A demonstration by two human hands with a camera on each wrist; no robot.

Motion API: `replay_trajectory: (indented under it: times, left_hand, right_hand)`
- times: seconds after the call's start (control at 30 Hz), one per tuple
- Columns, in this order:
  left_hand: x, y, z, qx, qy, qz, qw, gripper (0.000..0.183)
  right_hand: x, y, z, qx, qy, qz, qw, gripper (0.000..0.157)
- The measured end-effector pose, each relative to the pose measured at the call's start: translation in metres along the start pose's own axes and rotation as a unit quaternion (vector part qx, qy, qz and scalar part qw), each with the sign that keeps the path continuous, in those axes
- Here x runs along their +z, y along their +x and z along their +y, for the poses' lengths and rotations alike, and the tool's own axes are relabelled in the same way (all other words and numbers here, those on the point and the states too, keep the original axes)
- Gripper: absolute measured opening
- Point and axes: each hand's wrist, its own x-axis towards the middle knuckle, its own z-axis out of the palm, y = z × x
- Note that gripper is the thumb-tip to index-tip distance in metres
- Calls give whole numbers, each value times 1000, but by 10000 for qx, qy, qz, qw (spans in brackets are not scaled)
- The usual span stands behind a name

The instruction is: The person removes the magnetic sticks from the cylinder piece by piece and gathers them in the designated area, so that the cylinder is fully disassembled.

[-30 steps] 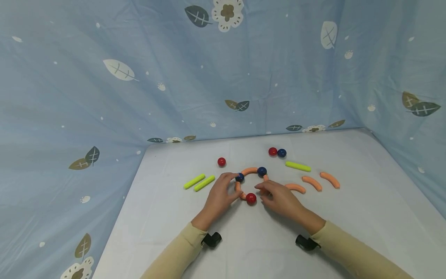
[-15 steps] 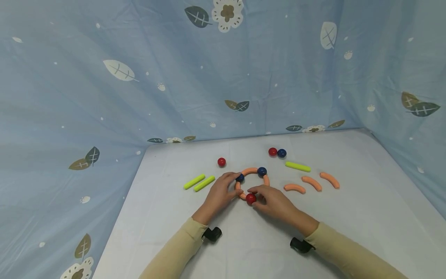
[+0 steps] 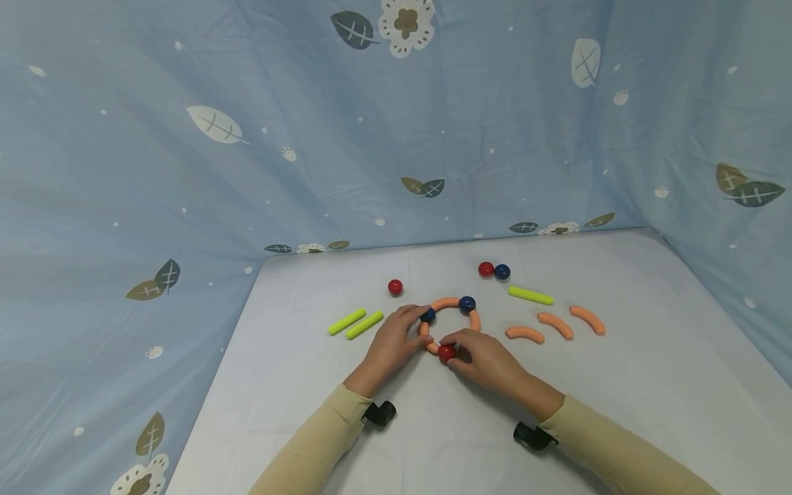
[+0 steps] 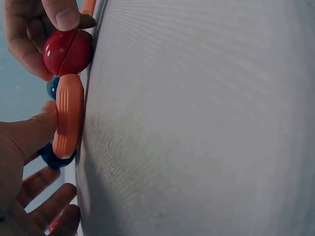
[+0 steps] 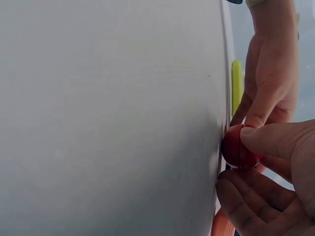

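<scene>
On the white table, orange curved rods (image 3: 445, 302) and balls form a ring. My left hand (image 3: 392, 340) holds its left side, the thumb against a ribbed orange curved rod (image 4: 69, 115) and a fingertip at a blue ball (image 3: 427, 315). Thumb and fingers of my right hand (image 3: 489, 359) pinch a red ball (image 5: 236, 146) at the ring's near end, where it meets that rod. A second blue ball (image 3: 467, 304) joins the far and right rods. The right rod's (image 3: 474, 320) lower end runs behind my right hand.
Two yellow-green straight rods (image 3: 355, 324) lie left of the ring, with a lone red ball (image 3: 395, 287) behind. Farther right are a red ball (image 3: 486, 269) beside a blue one (image 3: 502, 272), a yellow-green rod (image 3: 531, 296) and three orange curved rods (image 3: 555, 325).
My right hand has moved left from beside the ring's right rod to the near red ball and now pinches it. My left hand has stayed at the ring's left side.
</scene>
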Motion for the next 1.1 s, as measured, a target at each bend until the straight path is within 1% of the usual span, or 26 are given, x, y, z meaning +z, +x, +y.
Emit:
replay_trajectory:
  times: [0.1, 0.2, 0.37, 0.5, 0.67, 0.83, 1.0, 1.1]
  left_hand:
    - [0, 0, 1, -1, -23, -8, 10000, 63]
    - [0, 0, 1, -2, -35, 7, 10000, 63]
    - [1, -1, 1, -21, -55, 31, 10000, 62]
    - [2, -3, 0, -23, -65, 24, 10000, 63]
    - [2, -3, 0, -26, -115, 16, 9999, 62]
    - [1, -2, 1, -18, -97, 18, 9999, 63]
    - [2, -1, 1, 38, -137, 75, 9999, 63]
    - [3, -1, 1, -37, -132, 30, 9999, 63]
  right_hand:
    - [0, -2, 0, -19, 39, -19, 10000, 32]
    - [-3, -6, 0, 64, 48, -55, 10000, 33]
    - [-12, -14, 4, 476, 210, -75, 9986, 35]
    - [-25, -19, 8, 752, 370, 34, 9965, 36]
    - [-38, -21, 20, 841, 241, 260, 9958, 36]
    - [-52, -16, 36, 924, 161, 414, 9947, 39]
    - [-64, -2, 57, 1172, 310, 476, 9915, 40]
    - [-67, 8, 69, 1187, 124, 547, 9913, 39]
